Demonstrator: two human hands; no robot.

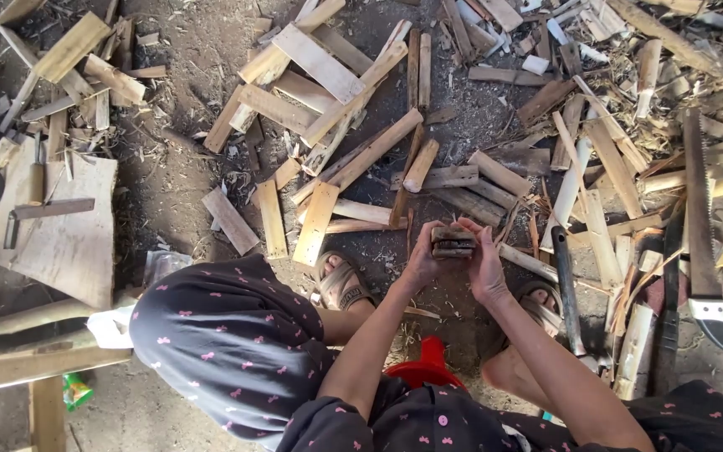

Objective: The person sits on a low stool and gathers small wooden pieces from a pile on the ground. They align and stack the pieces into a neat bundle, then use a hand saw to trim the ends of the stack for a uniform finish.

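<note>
Seen from the head camera, both hands meet over the dirt floor (177, 192) just below the centre of the view. The left hand (423, 261) and the right hand (485, 266) are each closed around the ends of a small bundle of short dark wood pieces (453, 243), held level between them, the fingers curled over its top edge.

At 12 o'clock from the bundle lies a wide scatter of split bamboo slats (320, 63), pale and flat, crossing one another in no order. At 3 o'clock a long hand saw (698, 201) lies lengthwise, teeth to its left, and just beside the right hand a dark-handled knife (567, 289) rests among slivers. At 9 o'clock a pale wooden board (69, 243) lies flat with a metal tool (43, 209) on it.

At 7 o'clock from the bundle a sandalled foot (343, 285) is planted on the floor; a second foot sits under the right wrist. A red plastic object (428, 368) shows at 6 o'clock, between the forearms, above dark dotted fabric (228, 343) covering the knees.
</note>
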